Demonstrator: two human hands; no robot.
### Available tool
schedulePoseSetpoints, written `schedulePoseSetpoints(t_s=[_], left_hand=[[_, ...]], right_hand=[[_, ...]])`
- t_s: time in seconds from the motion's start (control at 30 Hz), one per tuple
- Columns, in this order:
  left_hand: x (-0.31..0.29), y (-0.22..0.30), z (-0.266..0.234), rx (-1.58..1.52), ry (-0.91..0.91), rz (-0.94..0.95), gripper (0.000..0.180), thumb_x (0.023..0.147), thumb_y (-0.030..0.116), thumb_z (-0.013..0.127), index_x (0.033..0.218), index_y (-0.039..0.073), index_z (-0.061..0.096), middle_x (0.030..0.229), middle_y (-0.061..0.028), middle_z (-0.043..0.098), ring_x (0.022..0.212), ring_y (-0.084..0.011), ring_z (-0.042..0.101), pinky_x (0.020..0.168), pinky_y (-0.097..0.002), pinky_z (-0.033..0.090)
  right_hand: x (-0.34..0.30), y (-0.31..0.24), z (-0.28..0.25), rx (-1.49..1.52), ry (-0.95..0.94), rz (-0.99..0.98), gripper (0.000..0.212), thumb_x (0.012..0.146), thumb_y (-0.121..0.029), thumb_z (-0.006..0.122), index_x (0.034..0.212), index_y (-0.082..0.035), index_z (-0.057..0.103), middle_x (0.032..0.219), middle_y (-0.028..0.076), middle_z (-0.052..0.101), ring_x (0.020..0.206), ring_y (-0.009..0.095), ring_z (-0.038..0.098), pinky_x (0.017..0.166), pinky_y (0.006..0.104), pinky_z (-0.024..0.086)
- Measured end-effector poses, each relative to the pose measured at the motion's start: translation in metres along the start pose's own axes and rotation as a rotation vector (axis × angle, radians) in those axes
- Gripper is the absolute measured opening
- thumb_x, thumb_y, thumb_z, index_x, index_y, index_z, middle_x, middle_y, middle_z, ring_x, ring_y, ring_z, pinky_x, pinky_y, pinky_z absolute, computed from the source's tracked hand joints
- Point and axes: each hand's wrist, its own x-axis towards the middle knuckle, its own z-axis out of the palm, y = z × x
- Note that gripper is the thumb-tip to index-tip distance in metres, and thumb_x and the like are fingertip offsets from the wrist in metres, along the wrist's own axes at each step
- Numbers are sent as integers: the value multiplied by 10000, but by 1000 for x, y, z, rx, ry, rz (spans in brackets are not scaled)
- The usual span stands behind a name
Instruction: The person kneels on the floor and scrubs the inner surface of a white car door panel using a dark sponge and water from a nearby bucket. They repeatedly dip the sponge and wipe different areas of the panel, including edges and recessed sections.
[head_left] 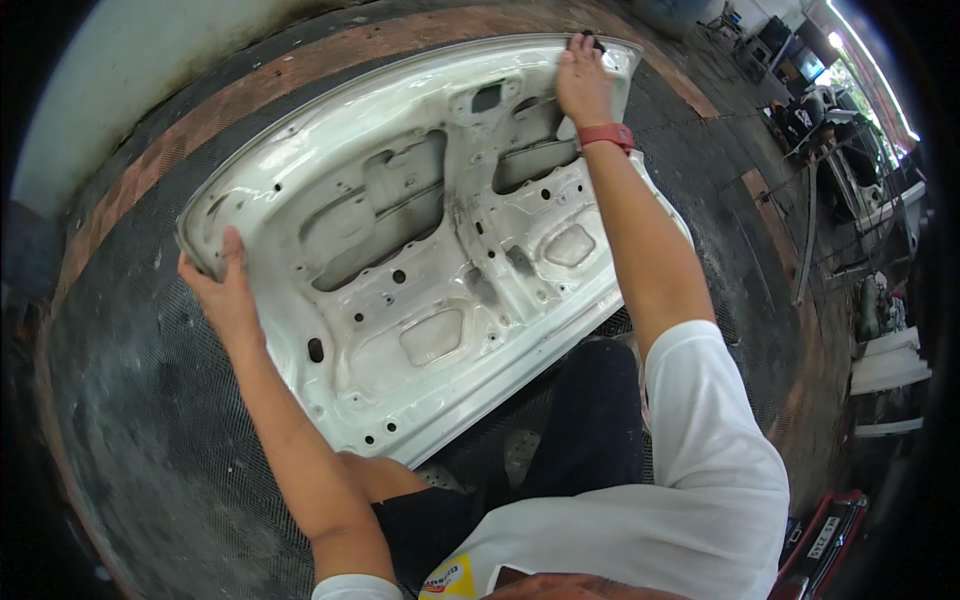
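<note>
A white car trunk lid (270,245) is before me with its inner, holed side facing up and its near edge by my legs. My left hand (222,290) grips its left corner, the thumb on the inner face and the fingers around the outer edge. At the far right corner, my right hand (585,85) lies over the rim with the fingers reaching past the edge; their tips are partly hidden. A small dark thing by those fingertips is too unclear to name. The wrist wears a red band (607,136).
Black ribbed matting (150,400) covers the floor, with reddish-brown strips (290,75) along it. A pale wall (90,90) curves at the far left. Car parts and dark clutter (840,150) stand at the right, near a white panel (890,365) and a red car part (825,545).
</note>
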Motion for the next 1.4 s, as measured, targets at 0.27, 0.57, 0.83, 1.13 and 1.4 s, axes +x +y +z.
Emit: schedulePoseSetpoints(t_s=[0.27, 0.57, 0.83, 1.13, 1.4], left_hand=[[7, -7, -21, 18, 49, -1, 974, 976, 655, 749, 1617, 28, 368, 1595, -246, 483, 1463, -371, 498, 1226, -465, 398], [3, -9, -7, 52, -14, -24, 985, 977, 639, 755, 1626, 20, 347, 1602, -291, 472, 1493, -404, 476, 1250, -481, 360], [7, -10, -22, 87, 14, -34, 1053, 948, 679, 758, 1623, -12, 339, 1612, -324, 436, 1542, -464, 404, 1272, -525, 327], [4, -12, -16, 58, 6, -20, 1035, 933, 696, 764, 1591, -10, 388, 1565, -319, 473, 1491, -460, 455, 1242, -533, 367], [4, -4, -24, -9, -11, 24, 984, 963, 677, 737, 1560, -37, 418, 1547, -321, 475, 1472, -475, 447, 1228, -555, 365]], right_hand=[[-39, -56, 18, -21, -29, -145, 617, 1152, -354, 440, 1728, -157, 337, 1791, 141, 305, 1616, 374, 357, 1304, 668, 220], [81, 163, 14, -365, -265, 206, 537, 1134, -234, 360, 1604, 3, 463, 1650, 339, 422, 1501, 552, 439, 1183, 678, 407], [-65, -191, 24, 164, -15, -200, 617, 1156, -309, 444, 1712, -63, 339, 1790, 242, 248, 1659, 425, 233, 1313, 659, 174], [-137, -387, -2, 392, -258, -378, 684, 1061, -280, 574, 1671, -17, 410, 1790, 254, 235, 1675, 407, 188, 1335, 635, 133], [-34, -153, -44, 284, -286, -363, 421, 1144, -207, 488, 1527, -109, 629, 1545, 145, 611, 1475, 328, 533, 1254, 438, 392]])
